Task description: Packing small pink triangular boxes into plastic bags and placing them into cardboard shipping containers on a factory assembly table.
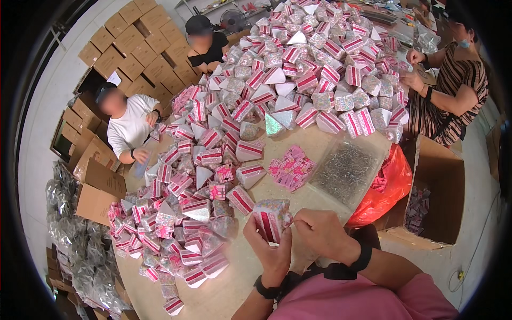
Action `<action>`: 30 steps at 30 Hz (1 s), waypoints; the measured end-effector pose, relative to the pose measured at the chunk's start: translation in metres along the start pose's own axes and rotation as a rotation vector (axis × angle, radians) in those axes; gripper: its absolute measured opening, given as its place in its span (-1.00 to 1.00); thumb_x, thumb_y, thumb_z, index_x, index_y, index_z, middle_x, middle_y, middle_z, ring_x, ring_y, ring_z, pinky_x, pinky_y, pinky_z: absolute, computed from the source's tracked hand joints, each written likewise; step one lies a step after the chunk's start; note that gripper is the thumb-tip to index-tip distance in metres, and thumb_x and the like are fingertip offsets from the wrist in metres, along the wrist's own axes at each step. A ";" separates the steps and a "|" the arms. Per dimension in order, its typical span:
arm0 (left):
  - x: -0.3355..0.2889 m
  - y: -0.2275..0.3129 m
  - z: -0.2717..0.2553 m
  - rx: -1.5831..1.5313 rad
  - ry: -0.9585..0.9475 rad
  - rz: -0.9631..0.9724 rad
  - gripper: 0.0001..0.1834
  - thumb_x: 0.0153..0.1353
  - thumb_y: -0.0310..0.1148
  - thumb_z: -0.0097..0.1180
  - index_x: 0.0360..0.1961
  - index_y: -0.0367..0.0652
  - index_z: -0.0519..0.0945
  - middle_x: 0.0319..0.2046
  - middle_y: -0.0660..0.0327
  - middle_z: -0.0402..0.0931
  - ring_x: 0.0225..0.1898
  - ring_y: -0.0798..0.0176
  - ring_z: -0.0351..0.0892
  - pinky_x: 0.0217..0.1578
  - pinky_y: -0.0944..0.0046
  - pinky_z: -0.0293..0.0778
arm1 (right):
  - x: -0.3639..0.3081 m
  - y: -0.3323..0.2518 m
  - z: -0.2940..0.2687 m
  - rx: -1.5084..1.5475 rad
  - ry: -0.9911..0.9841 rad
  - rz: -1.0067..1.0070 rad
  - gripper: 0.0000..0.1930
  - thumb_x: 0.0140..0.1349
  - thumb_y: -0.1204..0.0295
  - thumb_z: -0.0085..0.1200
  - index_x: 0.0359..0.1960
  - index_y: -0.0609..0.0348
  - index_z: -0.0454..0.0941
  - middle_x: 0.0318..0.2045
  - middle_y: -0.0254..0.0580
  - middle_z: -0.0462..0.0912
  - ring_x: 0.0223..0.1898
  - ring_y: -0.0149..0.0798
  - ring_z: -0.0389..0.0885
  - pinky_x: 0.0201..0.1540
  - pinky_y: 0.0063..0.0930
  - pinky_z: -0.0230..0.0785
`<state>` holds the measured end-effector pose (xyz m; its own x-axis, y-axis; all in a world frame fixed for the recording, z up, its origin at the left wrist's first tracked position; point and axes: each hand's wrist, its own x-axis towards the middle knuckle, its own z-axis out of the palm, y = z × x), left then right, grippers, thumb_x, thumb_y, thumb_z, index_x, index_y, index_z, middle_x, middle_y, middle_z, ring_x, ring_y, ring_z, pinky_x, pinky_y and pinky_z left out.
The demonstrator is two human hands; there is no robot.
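Observation:
My left hand [271, 255] grips a toy cake slice [269, 217] with red and white striped sides and a speckled, glittery top, held up just above the near table edge. Close against the slice's right end, my right hand [326, 233] is closed in a pinch. Whatever sits between those fingertips is too small to make out. Beyond my hands lies a loose pile of pink printed cards [292, 168]. A clear shallow tray [385, 150] of many small metal pins [348, 173] stands to the right of the cards.
A large heap of similar cake slices [304, 69] covers the table [140, 282]. A red plastic bag [385, 184] hangs by an open cardboard box [440, 186] at right. Co-workers sit left [130, 122], far left [205, 45] and right [456, 80]. Stacked cartons [144, 50] line the wall.

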<state>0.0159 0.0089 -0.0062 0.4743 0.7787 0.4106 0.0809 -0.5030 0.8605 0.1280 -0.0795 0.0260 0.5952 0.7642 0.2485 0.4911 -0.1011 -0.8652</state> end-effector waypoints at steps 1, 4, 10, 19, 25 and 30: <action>0.000 -0.003 -0.001 0.064 0.001 0.038 -0.18 -0.05 -0.49 0.27 0.21 -0.40 0.11 0.03 -0.03 0.17 0.09 0.04 0.23 0.11 0.13 0.19 | 0.000 0.001 0.001 -0.009 0.001 0.008 -0.91 0.12 0.50 0.00 -0.44 0.27 0.52 -0.54 0.05 0.55 -0.51 -0.01 0.57 -0.44 -0.31 0.39; 0.000 -0.009 0.000 0.108 0.008 0.070 -0.18 -0.07 -0.48 0.28 0.21 -0.40 0.12 0.01 -0.04 0.20 0.06 0.05 0.25 0.09 0.13 0.21 | 0.000 -0.004 0.001 0.050 0.001 0.097 -0.91 0.12 0.51 0.02 -0.36 0.26 0.49 -0.56 0.02 0.55 -0.53 -0.12 0.58 -0.46 -0.32 0.39; -0.004 -0.013 -0.003 -0.004 -0.039 -0.024 -0.20 -0.08 -0.48 0.28 0.19 -0.40 0.15 0.01 -0.07 0.21 0.06 0.00 0.26 0.09 0.11 0.22 | 0.006 -0.007 0.000 0.566 -0.174 0.342 -0.74 0.16 0.52 0.04 -0.11 0.22 0.33 -0.59 -0.16 0.52 -0.58 -0.38 0.55 -0.56 -0.55 0.37; 0.010 -0.029 -0.044 -0.203 0.010 -0.350 -0.26 0.03 -0.44 0.28 0.22 -0.34 0.21 0.06 0.11 0.31 0.07 0.23 0.33 0.08 0.26 0.31 | 0.019 0.031 0.019 0.682 -0.359 0.332 -0.78 0.19 0.45 0.04 -0.17 0.26 0.40 -0.54 -0.24 0.56 -0.60 -0.41 0.55 -0.61 -0.58 0.37; 0.084 -0.056 -0.185 0.271 0.447 -0.229 -0.27 0.13 -0.42 0.18 0.29 -0.32 0.13 0.16 0.03 0.26 0.16 0.18 0.30 0.09 0.26 0.31 | 0.043 0.089 -0.044 0.268 -0.140 0.431 -0.85 0.12 0.40 0.03 -0.33 0.22 0.49 -0.50 -0.18 0.59 -0.47 -0.28 0.63 -0.51 -0.45 0.42; 0.086 -0.050 -0.209 0.701 0.386 0.041 -0.25 0.07 -0.44 0.20 0.27 -0.35 0.17 0.22 -0.09 0.24 0.24 0.01 0.24 0.24 0.15 0.11 | 0.045 0.150 -0.060 -0.597 -0.038 0.056 -0.85 0.06 0.48 -0.01 -0.31 0.21 0.44 -0.40 0.03 0.57 -0.29 0.13 0.56 -0.26 -0.10 0.42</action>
<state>-0.1306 0.1788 0.0492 0.1623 0.7650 0.6233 0.6631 -0.5523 0.5052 0.2670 -0.0983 -0.0660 0.6125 0.7687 0.1841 0.7385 -0.4736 -0.4799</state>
